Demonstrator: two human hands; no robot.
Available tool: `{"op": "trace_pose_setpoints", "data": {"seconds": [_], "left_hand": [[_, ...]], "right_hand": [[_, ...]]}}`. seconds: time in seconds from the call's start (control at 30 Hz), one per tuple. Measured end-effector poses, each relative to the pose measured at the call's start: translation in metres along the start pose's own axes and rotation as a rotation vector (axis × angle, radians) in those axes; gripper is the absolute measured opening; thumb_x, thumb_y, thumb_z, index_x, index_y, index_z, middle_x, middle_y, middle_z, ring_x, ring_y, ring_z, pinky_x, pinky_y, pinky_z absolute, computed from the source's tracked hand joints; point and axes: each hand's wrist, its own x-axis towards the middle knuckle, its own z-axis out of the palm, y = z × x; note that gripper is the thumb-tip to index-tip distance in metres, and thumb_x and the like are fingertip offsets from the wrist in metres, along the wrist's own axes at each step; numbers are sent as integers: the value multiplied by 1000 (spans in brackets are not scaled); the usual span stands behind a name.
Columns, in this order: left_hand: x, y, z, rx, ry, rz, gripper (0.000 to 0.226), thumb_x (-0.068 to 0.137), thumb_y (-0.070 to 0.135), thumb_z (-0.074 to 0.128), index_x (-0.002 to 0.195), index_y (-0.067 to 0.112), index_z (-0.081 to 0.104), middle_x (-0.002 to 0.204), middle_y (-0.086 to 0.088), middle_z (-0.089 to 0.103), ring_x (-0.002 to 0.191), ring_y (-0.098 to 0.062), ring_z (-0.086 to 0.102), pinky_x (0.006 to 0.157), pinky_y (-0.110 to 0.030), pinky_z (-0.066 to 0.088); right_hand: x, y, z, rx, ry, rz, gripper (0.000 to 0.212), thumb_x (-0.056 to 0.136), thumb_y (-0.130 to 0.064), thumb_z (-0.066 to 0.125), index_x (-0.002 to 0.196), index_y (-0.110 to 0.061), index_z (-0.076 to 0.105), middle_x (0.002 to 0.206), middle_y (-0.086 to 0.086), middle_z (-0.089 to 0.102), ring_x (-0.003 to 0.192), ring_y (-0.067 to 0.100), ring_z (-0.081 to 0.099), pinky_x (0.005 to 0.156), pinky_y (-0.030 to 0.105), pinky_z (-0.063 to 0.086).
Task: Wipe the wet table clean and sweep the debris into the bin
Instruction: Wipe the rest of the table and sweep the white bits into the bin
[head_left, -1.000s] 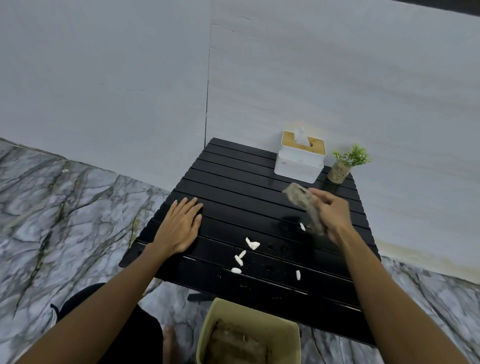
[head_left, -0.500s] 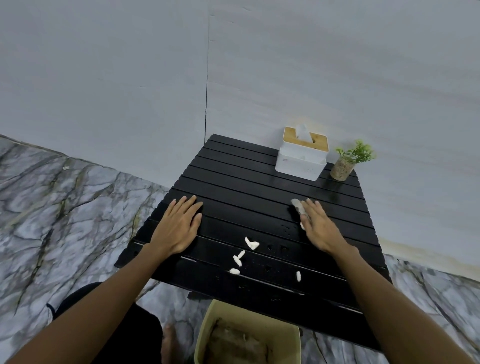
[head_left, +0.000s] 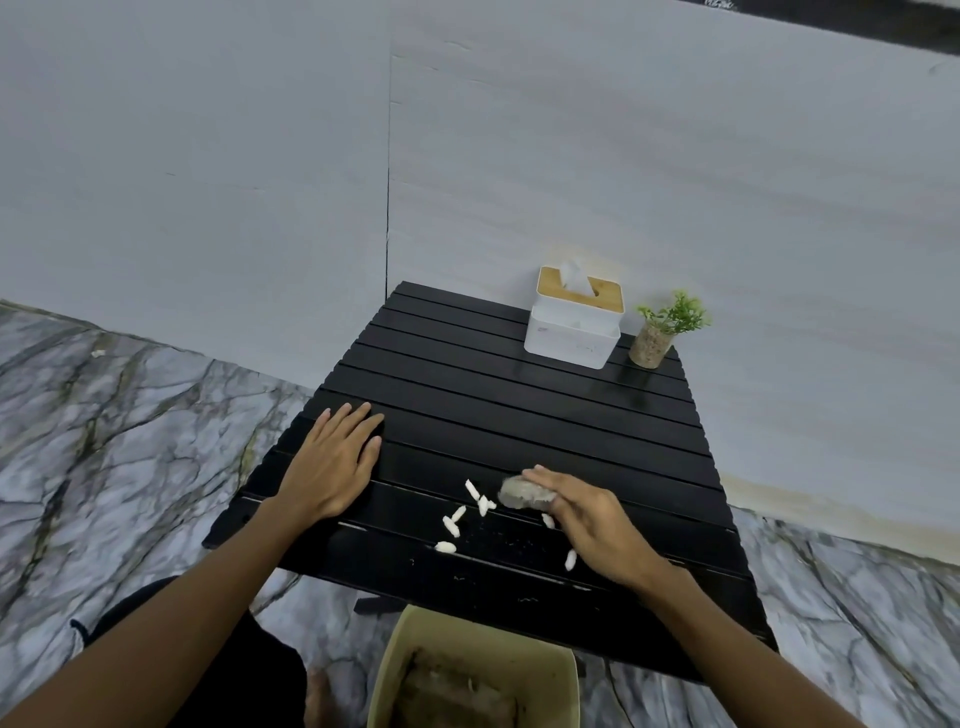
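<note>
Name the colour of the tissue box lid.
Light wooden tan lid on a white box, seen in the head view.

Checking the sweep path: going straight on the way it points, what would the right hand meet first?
Likely the white debris just past the cloth under the right hand; depth unclear.
</note>
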Motion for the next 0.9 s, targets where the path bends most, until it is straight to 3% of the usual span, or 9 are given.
{"op": "trace_pose_setpoints", "data": {"seconds": [0.07,0.13,0.2,0.27,0.3,0.37,0.53,0.73,0.9], "left_hand": [[-1,1,-2,-1,0,10,69,94,52,9,145,18,42,155,-3,35,147,-20,22,122,-36,6],[-3,3,-3,-1,-2,26,68,95,52,10,145,19,42,155,-3,35,147,-19,22,122,-36,7],[-7,5,-3,-3,-12,47,68,95,52,10,145,19,42,155,-2,35,147,-19,22,122,-36,7],[-10,6,-2,-8,-23,58,69,95,53,9,145,20,42,156,-1,34,147,-19,21,122,-35,6],[-11,6,-2,-11,-25,58,69,94,54,9,145,20,42,156,-1,33,147,-19,21,121,-34,6],[-10,7,-1,-15,-25,53,69,95,54,9,145,21,42,156,-1,33,148,-18,21,121,-34,6],[-10,7,1,-13,-30,46,67,95,53,10,146,21,41,156,-1,32,148,-19,20,122,-36,8],[-12,8,1,-20,-37,36,67,95,53,10,146,21,41,157,-1,32,148,-19,20,122,-35,7],[-14,12,0,-31,-42,32,69,94,54,9,146,21,41,157,-2,32,148,-20,20,122,-36,7]], "right_hand": [[-7,0,-11,70,206,71,37,105,-9,44,137,-18,59,130,-2,66,108,-7,62,87,16,52],[-8,11,-24,37,403,162,35,105,-15,45,137,-17,58,118,1,70,81,-2,64,69,17,52],[-4,37,-36,-90,537,293,37,106,-20,44,141,-15,53,126,8,66,100,17,64,86,32,54],[2,65,-41,-243,452,458,50,105,-36,41,150,-14,41,151,12,47,140,31,41,114,45,36],[5,74,-39,-346,371,515,59,103,-46,39,154,-15,33,160,11,34,150,33,23,121,49,25],[12,82,-33,-474,292,548,66,102,-52,36,156,-17,26,164,10,22,153,36,8,123,52,15],[24,53,-15,-434,144,346,52,107,-25,37,156,-19,26,165,4,23,154,28,8,117,58,30],[-3,16,12,-331,-107,10,50,108,-22,34,157,-31,25,164,-16,19,153,4,1,123,37,21],[-33,-14,22,-250,-177,-95,51,108,-16,36,157,-29,27,164,-16,20,153,3,5,124,27,13]]}}
